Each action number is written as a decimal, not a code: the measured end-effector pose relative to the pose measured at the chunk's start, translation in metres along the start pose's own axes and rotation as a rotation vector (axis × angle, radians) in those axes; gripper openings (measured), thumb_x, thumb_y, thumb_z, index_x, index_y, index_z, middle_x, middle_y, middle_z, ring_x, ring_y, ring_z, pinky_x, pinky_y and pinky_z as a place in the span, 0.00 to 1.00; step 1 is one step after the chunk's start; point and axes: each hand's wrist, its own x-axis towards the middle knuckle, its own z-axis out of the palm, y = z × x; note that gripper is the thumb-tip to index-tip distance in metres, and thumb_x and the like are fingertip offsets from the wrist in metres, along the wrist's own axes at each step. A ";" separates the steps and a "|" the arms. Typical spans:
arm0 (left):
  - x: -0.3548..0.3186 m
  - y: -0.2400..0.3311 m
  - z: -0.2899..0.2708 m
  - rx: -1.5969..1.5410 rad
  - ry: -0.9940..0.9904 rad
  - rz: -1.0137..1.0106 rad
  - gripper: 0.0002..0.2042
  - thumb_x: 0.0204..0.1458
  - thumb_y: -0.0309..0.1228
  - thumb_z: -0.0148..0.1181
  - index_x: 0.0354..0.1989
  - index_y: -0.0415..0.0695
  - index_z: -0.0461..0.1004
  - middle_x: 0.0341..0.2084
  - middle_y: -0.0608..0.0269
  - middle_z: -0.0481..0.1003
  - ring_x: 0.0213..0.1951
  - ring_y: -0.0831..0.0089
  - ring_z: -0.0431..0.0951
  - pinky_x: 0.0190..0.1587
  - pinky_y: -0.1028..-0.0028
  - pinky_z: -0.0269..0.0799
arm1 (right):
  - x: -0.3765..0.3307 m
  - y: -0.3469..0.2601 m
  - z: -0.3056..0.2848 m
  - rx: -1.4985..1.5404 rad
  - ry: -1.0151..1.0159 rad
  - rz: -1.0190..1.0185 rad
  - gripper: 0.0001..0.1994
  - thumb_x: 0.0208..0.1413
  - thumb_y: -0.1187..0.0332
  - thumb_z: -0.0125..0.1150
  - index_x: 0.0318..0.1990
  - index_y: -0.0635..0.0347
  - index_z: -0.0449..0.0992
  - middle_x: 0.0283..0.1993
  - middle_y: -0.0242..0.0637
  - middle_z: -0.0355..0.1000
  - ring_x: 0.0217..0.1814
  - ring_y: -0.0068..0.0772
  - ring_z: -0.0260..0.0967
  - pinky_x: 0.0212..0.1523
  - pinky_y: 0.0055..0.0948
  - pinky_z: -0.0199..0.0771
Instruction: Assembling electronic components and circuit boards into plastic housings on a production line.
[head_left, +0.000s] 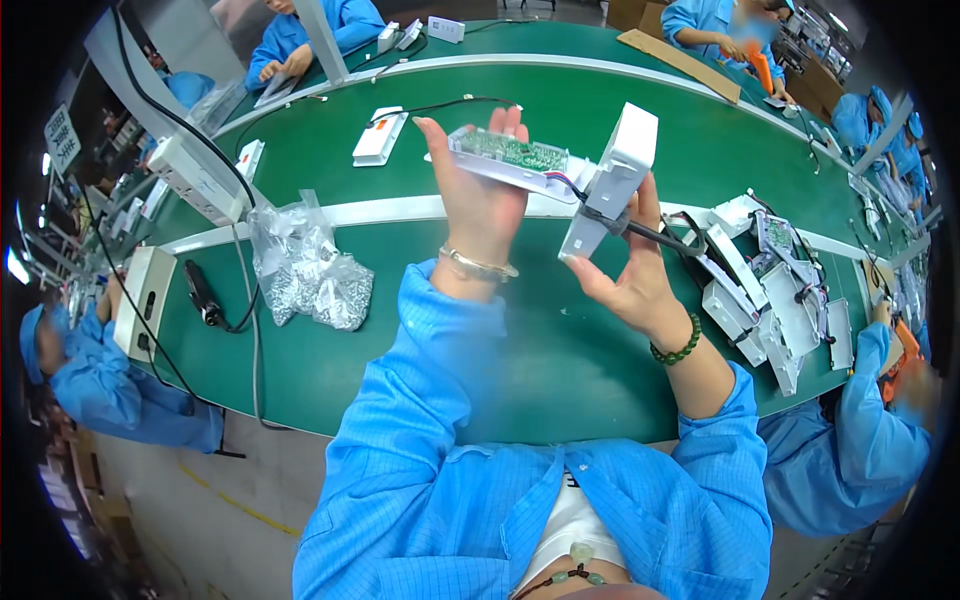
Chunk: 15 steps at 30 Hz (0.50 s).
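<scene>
Above the middle of the table, my left hand [478, 205] supports a white plastic tray with a green circuit board [510, 150] in it. The fingers come up behind the tray, with the thumb at its left end. My right hand [640, 280] grips a white box-shaped housing [627, 150], thumb at its lower edge and fingers partly hidden behind it. Thin coloured wires [566, 183] run from the board toward the housing. A thick dark cable [662, 238] leaves the housing to the right, passing in front of my fingers.
Opened white housings and boards [785, 290] lie piled at right. At left are a clear bag of small metal parts [305, 265], a black handheld device [203, 293] and a power-outlet box [195, 180]. Beyond the rail [385, 212] lies a white unit [380, 137]. Several co-workers sit around.
</scene>
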 end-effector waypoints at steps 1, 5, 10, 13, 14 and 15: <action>-0.002 -0.001 0.005 0.057 -0.020 0.037 0.42 0.40 0.58 0.54 0.52 0.38 0.45 0.49 0.49 0.54 0.46 0.61 0.63 0.49 0.66 0.60 | 0.001 -0.002 0.000 0.082 0.013 0.044 0.49 0.35 0.70 0.63 0.62 0.56 0.33 0.50 0.45 0.59 0.48 0.35 0.62 0.48 0.33 0.63; -0.002 0.004 0.011 0.456 -0.140 0.175 0.40 0.43 0.62 0.44 0.53 0.36 0.49 0.44 0.52 0.61 0.43 0.63 0.67 0.45 0.68 0.64 | 0.006 -0.003 -0.005 0.393 0.063 0.298 0.44 0.43 0.65 0.57 0.62 0.56 0.31 0.48 0.43 0.60 0.42 0.28 0.64 0.39 0.24 0.65; -0.007 -0.008 0.009 0.662 -0.195 0.141 0.40 0.46 0.61 0.40 0.53 0.34 0.49 0.39 0.53 0.65 0.33 0.67 0.71 0.34 0.73 0.69 | 0.015 0.007 -0.010 0.025 0.016 0.293 0.36 0.47 0.60 0.52 0.61 0.59 0.42 0.47 0.45 0.62 0.39 0.34 0.65 0.40 0.28 0.67; -0.014 -0.022 0.012 0.609 -0.217 0.018 0.32 0.47 0.60 0.39 0.43 0.38 0.61 0.31 0.60 0.69 0.30 0.73 0.73 0.29 0.77 0.70 | 0.014 0.009 -0.003 -0.103 -0.067 0.268 0.34 0.48 0.58 0.52 0.60 0.59 0.45 0.48 0.45 0.62 0.39 0.37 0.66 0.40 0.28 0.67; -0.013 -0.023 0.010 0.603 -0.203 0.019 0.32 0.47 0.60 0.39 0.43 0.38 0.61 0.31 0.60 0.69 0.30 0.73 0.73 0.29 0.77 0.70 | 0.015 0.010 -0.002 -0.102 -0.080 0.275 0.34 0.48 0.58 0.52 0.60 0.59 0.45 0.48 0.45 0.62 0.39 0.37 0.66 0.40 0.28 0.67; -0.012 -0.023 0.010 0.580 -0.231 -0.023 0.30 0.48 0.60 0.40 0.39 0.39 0.62 0.27 0.61 0.69 0.27 0.74 0.73 0.28 0.77 0.71 | 0.017 0.011 -0.002 -0.097 -0.077 0.274 0.33 0.48 0.58 0.52 0.60 0.59 0.47 0.48 0.45 0.62 0.39 0.37 0.66 0.40 0.28 0.67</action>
